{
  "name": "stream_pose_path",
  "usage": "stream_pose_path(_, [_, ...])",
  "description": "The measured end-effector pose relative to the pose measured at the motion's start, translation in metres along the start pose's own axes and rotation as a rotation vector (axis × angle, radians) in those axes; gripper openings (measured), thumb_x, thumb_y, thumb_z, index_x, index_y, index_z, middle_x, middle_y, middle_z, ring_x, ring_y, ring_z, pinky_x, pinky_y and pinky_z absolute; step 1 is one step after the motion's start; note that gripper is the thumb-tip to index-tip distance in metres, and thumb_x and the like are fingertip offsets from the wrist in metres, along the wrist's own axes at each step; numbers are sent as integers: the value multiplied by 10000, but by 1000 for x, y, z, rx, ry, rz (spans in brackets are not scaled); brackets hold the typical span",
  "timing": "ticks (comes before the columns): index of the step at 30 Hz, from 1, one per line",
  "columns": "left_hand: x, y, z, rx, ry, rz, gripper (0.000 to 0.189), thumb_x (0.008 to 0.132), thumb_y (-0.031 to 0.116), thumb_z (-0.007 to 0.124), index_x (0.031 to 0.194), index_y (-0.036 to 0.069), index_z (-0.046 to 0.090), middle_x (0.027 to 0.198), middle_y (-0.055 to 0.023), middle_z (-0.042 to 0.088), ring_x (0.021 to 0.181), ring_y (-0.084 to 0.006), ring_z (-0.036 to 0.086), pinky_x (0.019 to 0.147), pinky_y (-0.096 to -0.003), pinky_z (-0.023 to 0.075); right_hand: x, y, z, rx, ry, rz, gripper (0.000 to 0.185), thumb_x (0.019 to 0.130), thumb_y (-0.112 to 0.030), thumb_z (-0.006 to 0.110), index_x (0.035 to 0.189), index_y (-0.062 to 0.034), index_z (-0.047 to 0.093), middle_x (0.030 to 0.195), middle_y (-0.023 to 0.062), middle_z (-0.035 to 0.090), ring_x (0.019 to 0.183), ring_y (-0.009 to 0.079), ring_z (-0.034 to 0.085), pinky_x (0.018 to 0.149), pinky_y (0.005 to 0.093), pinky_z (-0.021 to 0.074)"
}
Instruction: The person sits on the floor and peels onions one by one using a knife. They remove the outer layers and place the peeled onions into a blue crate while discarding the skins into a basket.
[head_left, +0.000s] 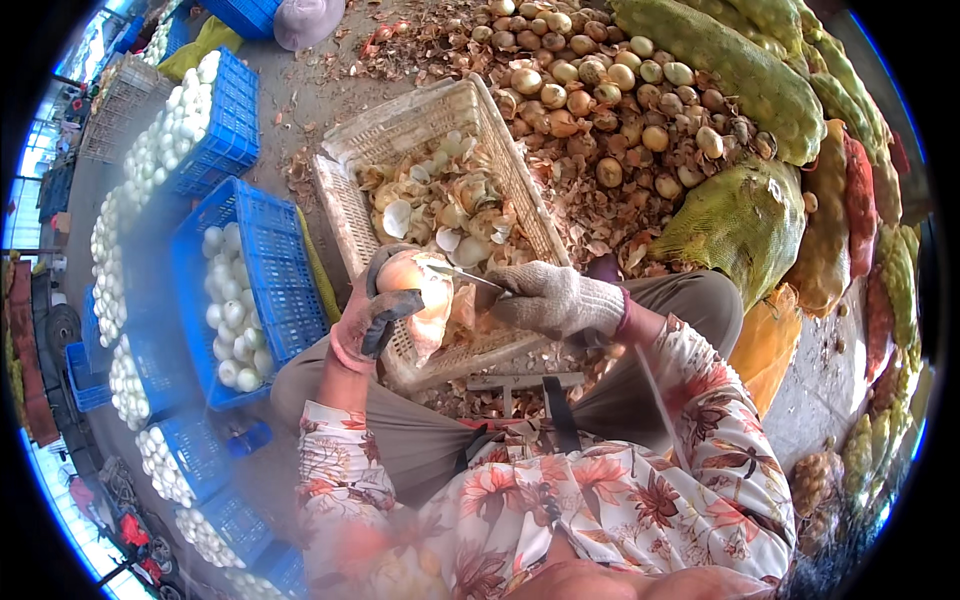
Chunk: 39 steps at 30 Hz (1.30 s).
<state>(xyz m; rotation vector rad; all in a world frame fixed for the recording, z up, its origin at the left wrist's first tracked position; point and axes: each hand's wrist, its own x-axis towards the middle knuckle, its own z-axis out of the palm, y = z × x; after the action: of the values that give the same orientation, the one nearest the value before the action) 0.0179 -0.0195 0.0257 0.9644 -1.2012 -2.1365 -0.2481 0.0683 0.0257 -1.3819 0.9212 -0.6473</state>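
A partly peeled onion (409, 276), with loose skin hanging from it, is held in my gloved left hand (373, 311) above the near left edge of a beige plastic crate (525, 176). My right hand (559, 298), in a knit work glove, grips a small knife whose blade (469, 277) touches the onion's upper right side. The knife's handle is mostly hidden in the glove. Onion skins and peeled outer layers (472, 202) lie inside the crate.
Unpeeled onions (609, 172) and dry skins are heaped beyond the crate at the right, beside full mesh sacks (739, 210). On the left, a blue plastic crate (281, 274) holds peeled white onions (236, 322); several more filled blue crates stand behind it.
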Motion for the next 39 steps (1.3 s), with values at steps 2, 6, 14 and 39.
stream_pose_path(2, [0,-1,-2,26,-37,4,709,626,183,779,1262,-2,525,1164,-87,613,1088,-191,590,965,-322,468,-4,14,-3,204,-57,115,246,973,-251,586,1131,-65,613,695,-11,530,580,118,530,508,287,426])
stream_pose_path(6, [-3,-5,-9,-64,-72,2,734,626,163,750,1298,-6,508,1202,-107,601,1112,-211,588,990,-326,461,-7,2,-5,414,-86,245,264,971,-306,604,1120,-90,623,668,-63,459,473,40,420,401,210,337])
stream_pose_path(14, [5,-8,2,-55,-50,3,783,689,181,776,1378,-11,460,1270,-114,578,1169,-217,567,1020,-323,446,2,-8,-2,-123,394,-92,330,934,-279,652,1175,-59,602,812,72,637,725,157,632,657,303,511])
stream_pose_path(39, [5,3,-6,487,30,191,601,942,375,661,1344,-50,523,1279,-129,601,1120,-235,589,1041,-347,438,25,-43,7,642,453,221,267,907,-226,629,998,21,589,677,78,617,393,136,557,296,236,421])
